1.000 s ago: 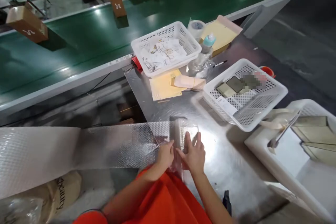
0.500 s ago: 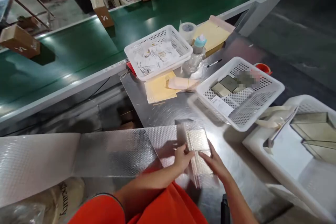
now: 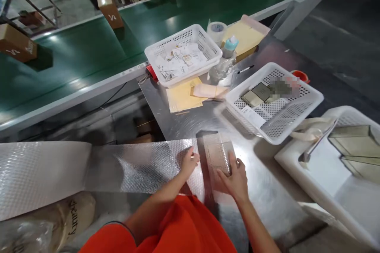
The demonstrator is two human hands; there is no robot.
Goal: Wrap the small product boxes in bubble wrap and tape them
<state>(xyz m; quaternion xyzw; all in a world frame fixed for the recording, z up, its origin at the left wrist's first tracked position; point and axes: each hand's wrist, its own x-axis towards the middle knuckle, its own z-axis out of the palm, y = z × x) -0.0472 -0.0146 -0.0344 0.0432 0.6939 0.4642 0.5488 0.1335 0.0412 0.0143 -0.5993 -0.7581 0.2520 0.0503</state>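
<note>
A flat package in bubble wrap (image 3: 215, 152) lies on the metal table in front of me. My right hand (image 3: 236, 178) grips its right side, thumb on top and fingers along the edge. To its left, my left hand (image 3: 189, 163) is closed above the end of a bubble wrap sheet (image 3: 145, 170). A small pale bit shows between its curled fingers; what it is I cannot make out. A dark gap separates the sheet's end from the package. The sheet runs leftward to a bubble wrap roll (image 3: 41, 174).
A white basket (image 3: 182, 77) of papers and a second basket (image 3: 276, 136) with flat boxes stand on the table (image 3: 184, 124). Yellow envelopes (image 3: 181, 101) lie between. At right is a white bin (image 3: 297, 162). A green conveyor (image 3: 89, 55) carries cartons (image 3: 111, 16) behind.
My left hand has left the package and moved left over the sheet. A gap has opened between package and sheet. My right hand stays on the package. Cartons shifted slightly in view.
</note>
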